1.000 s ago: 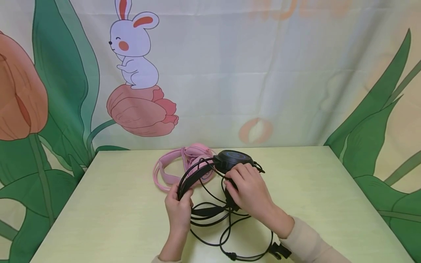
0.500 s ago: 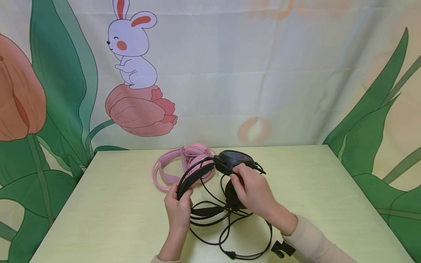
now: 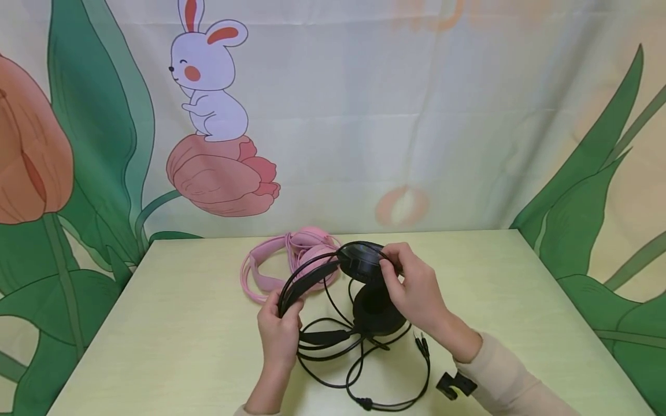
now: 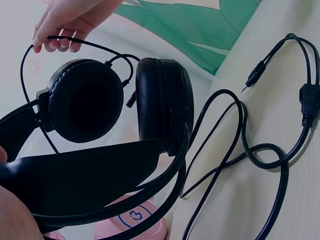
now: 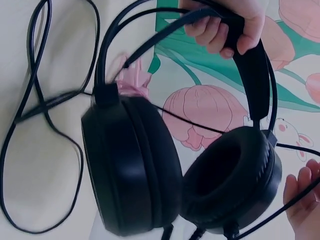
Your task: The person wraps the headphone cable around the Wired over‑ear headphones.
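Note:
A black over-ear headset (image 3: 312, 281) is held up over the table, its two ear cups toward the right. My left hand (image 3: 278, 332) grips the middle of its padded headband, fingers curled round band and wires. By the far ear cup (image 3: 359, 260), my right hand (image 3: 416, 286) pinches a thin black cable (image 4: 82, 41), which arcs from the cup in the left wrist view. A short microphone stub (image 4: 131, 100) shows between the cups there. In the right wrist view the cable crosses the fingers of the right hand (image 5: 305, 200), while the left hand (image 5: 225, 25) holds the band above.
Pink headphones (image 3: 267, 283) lie behind the headset at the back of the table. The headset's looped cord lies on the near side, with two plugs (image 3: 422, 346) and a splitter joint (image 3: 366, 403). A black clip (image 3: 455, 385) sits at the right sleeve. A printed curtain (image 3: 333, 127) hangs behind.
My right hand has moved right, away from the ear cups, with the cable pinched. The far cup has tilted, and the plugs have come into view. The left hand stays on the headband.

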`<state>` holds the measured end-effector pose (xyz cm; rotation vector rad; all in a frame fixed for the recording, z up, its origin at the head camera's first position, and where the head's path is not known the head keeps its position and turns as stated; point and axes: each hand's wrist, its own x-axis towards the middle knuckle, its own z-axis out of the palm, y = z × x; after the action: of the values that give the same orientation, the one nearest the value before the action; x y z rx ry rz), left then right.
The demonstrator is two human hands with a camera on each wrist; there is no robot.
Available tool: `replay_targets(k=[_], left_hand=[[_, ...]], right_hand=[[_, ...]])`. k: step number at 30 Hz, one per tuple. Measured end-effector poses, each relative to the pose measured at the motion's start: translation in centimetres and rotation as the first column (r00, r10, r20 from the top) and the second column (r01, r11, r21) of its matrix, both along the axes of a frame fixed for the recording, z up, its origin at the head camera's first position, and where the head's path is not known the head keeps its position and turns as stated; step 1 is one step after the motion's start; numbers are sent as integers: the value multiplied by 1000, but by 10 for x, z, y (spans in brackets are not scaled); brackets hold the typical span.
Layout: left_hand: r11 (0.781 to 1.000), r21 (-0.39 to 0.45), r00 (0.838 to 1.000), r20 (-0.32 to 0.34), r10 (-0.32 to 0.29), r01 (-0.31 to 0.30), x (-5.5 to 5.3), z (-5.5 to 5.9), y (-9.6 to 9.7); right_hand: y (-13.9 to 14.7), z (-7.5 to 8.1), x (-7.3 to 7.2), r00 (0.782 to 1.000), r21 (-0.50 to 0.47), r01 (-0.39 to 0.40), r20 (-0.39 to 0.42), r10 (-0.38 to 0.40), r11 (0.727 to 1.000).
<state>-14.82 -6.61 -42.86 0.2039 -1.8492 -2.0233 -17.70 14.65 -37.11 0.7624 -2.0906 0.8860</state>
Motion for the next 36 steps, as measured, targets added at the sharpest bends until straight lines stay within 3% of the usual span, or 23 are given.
replay_targets(k=[9,15,20,27,31,36], left_hand=[[997,-68,999,7,-36,37,1,3,-4],[996,-78,999,4,-46,46,1,7,-8],[993,-117,1000,2,-24,24,1,11,-13],[992,-123,1000,15,25,-23,-2,14,-19],[994,-112,999,44,11,-6,-2,15,-21],[996,-86,997,82,-2,9,0,17,-26]], right_hand=[[13,13,-14,993,124,-58,-91,69,991],[23,21,-22,991,146,-84,-96,99,986],[34,23,-24,992,220,-43,-107,68,974],[49,18,-30,958,368,46,-281,63,929],[58,16,-33,942,398,76,-330,66,914],[68,14,-33,942,418,98,-331,51,903]])
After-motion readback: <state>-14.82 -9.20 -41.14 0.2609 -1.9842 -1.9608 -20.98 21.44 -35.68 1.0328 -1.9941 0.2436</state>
